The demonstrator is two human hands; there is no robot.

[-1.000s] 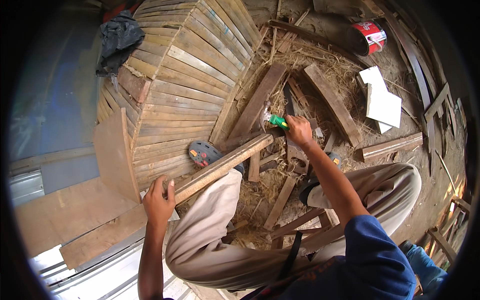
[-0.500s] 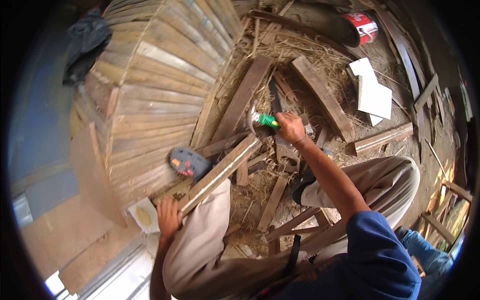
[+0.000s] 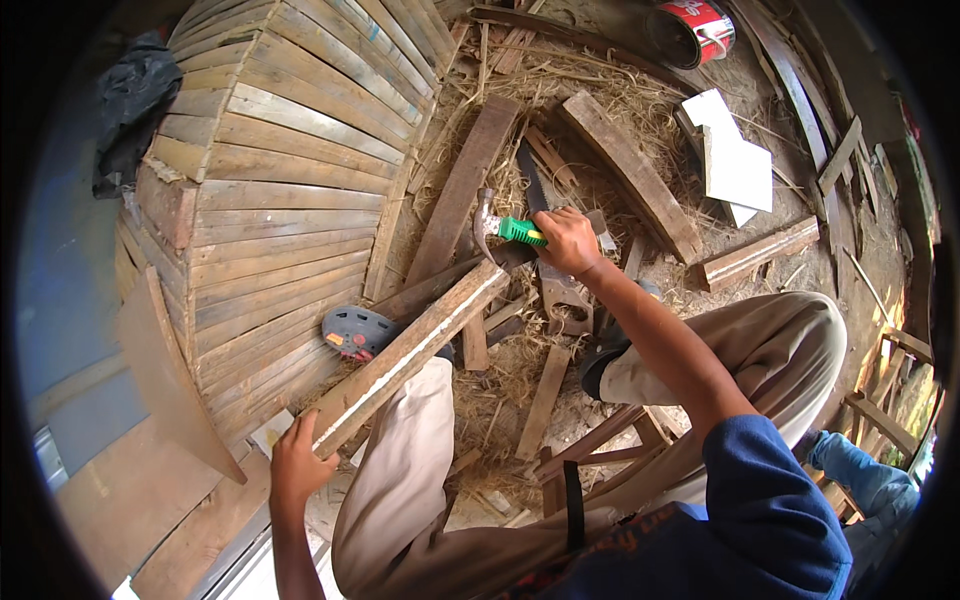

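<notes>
My left hand (image 3: pixel 300 458) is closed around the near end of a wooden beam (image 3: pixel 415 345), which slants up to the right across my lower leg. A white strip runs along the beam's side. My right hand (image 3: pixel 566 240) grips the green handle of a claw hammer (image 3: pixel 484 225). The hammer's metal head is at the beam's far end; whether it touches the wood, I cannot tell. Beneath my right forearm lies a handsaw (image 3: pixel 568 306), its blade partly hidden behind my hand. A grey clog (image 3: pixel 358 330) is on my left foot, beside the beam.
A slatted wooden panel (image 3: pixel 290 190) stands at the left. Wooden beams (image 3: pixel 630 170) lie on straw and shavings ahead. White board pieces (image 3: pixel 738 165) and a red can (image 3: pixel 692 35) are at the far right. Another person's blue-clad leg (image 3: pixel 850 460) shows at the right edge.
My left hand and the beam's near end have moved left and nearer me, and more of the white strip shows. The hammer stays by the beam's far end. The whole view has shifted slightly.
</notes>
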